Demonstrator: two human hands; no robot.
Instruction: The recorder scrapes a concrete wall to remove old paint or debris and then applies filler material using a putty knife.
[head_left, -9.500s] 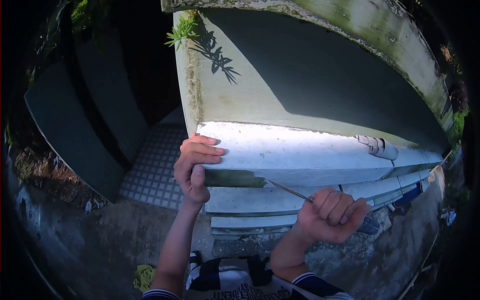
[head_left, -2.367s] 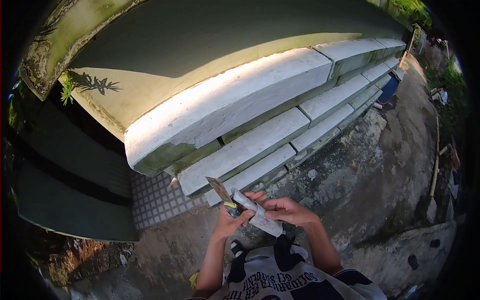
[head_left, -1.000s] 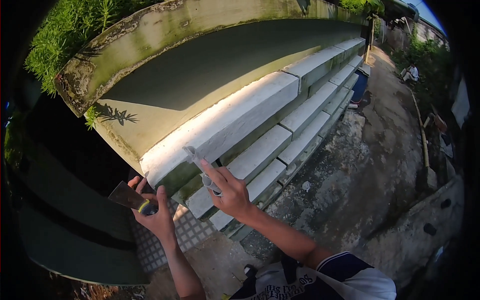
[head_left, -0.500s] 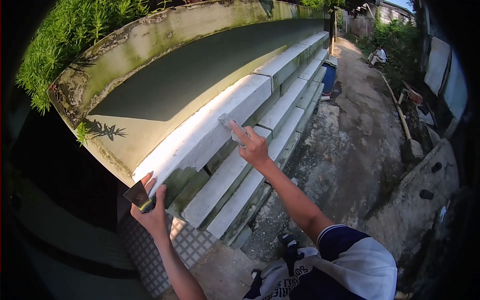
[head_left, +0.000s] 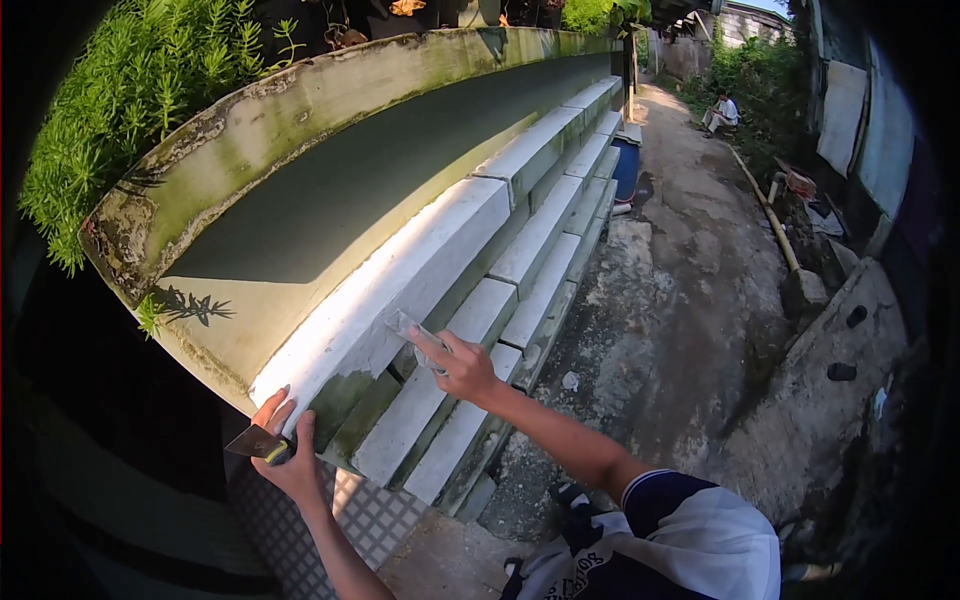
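Observation:
My right hand [head_left: 466, 368] grips a whitish-smeared putty knife [head_left: 399, 322], with the forefinger stretched along it. Its blade lies against the front face of the white-coated top ledge [head_left: 375, 285] of a stepped wall. At the near left end of that ledge, my left hand [head_left: 294, 468] holds a second putty knife [head_left: 253, 441] with a broad dark blade and a yellow-and-black handle. The left fingertips rest on the ledge's end. White coating covers the ledge's top and much of its front; a greenish bare patch [head_left: 345, 398] shows near the left hand.
Lower white-topped steps [head_left: 405, 435] run below the ledge. Leafy plants [head_left: 130, 120] hang over the mossy planter rim [head_left: 300, 88]. A blue barrel [head_left: 626, 168] stands beyond the steps. Along the path [head_left: 680, 200] lies a long pole [head_left: 765, 205]; a person [head_left: 722, 113] sits far off.
My right hand has drawn its putty knife down and left along the ledge's front face, closer to the left hand. The left hand's blade has tilted flatter. The whole view has shifted slightly.

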